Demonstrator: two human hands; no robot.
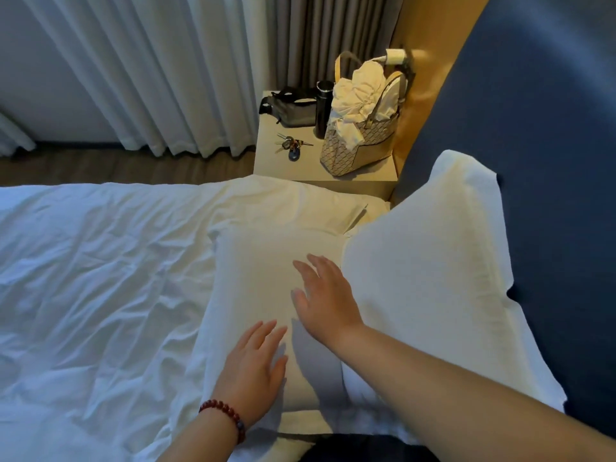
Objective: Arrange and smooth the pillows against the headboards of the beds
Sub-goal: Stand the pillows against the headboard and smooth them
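Note:
A white pillow (pixel 256 271) lies flat on the bed in front of me. A second white pillow (pixel 433 261) leans upright against the blue headboard (pixel 540 161) on the right. My left hand (pixel 253 361), with a red bead bracelet on the wrist, rests flat on the near part of the flat pillow, fingers straight. My right hand (pixel 325 295) hovers or lies with spread fingers over the flat pillow's right side, close to the upright pillow. Neither hand holds anything.
A crumpled white duvet (pixel 93 278) covers the bed to the left. Behind the pillows stands a nightstand (pixel 276 161) with keys (pixel 291 146), a dark pouch (pixel 293 108), a black flask (pixel 323 108) and a patterned tote bag (pixel 360 141). Curtains (pixel 150 71) hang at the back.

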